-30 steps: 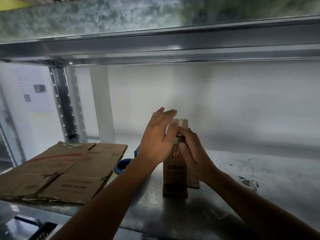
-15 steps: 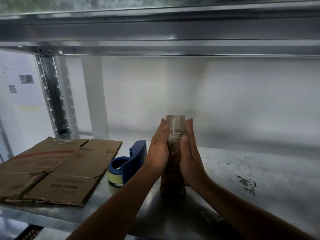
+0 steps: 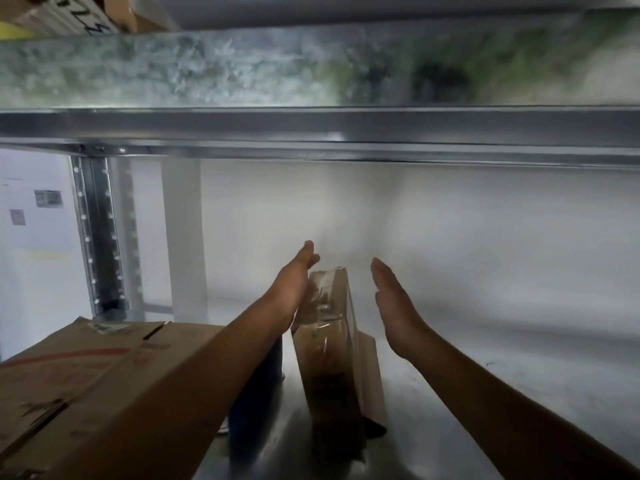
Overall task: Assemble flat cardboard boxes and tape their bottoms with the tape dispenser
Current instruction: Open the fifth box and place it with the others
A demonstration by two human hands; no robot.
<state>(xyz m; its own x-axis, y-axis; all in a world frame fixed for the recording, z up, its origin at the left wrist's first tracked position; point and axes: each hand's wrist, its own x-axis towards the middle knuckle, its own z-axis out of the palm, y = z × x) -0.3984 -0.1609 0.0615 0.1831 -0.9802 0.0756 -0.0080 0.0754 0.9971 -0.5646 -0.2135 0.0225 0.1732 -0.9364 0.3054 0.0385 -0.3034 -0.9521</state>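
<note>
Shelf surface [image 3: 519, 341]: bare galvanised metal, dull sheen, scuffed. Flattened cardboard [image 3: 86, 382] lies near left, with the left forearm crossing over it. Blue tape dispenser [image 3: 256, 393] stands between that forearm and the small cardboard box [image 3: 336, 358], mostly hidden. Box stands upright mid-shelf, clear tape over its top end. Left hand [image 3: 294, 289] is flat, fingers straight, against the box's left side. Right hand [image 3: 394, 306] is flat, apart from the box. Behind: white wall [image 3: 467, 244], perforated steel upright [image 3: 98, 237] at left, upper shelf beam [image 3: 311, 129] overhead.
</note>
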